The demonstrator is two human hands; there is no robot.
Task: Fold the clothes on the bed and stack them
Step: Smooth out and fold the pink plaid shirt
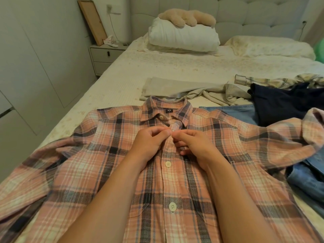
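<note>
A pink and navy plaid shirt (91,155) lies face up and spread out on the bed (122,72), collar pointing away from me. My left hand (150,142) and my right hand (191,144) meet at the front placket just below the collar, and each pinches the fabric around a small white button there. Two more buttons lower down the placket are fastened. Both sleeves lie stretched out to the sides.
Beige trousers (175,88) lie flat beyond the collar. To the right are a dark navy garment (280,102), light blue jeans (308,179) and a pale checked cloth (273,80). Pillows and a plush toy (189,16) sit at the headboard, a nightstand (103,57) at the left.
</note>
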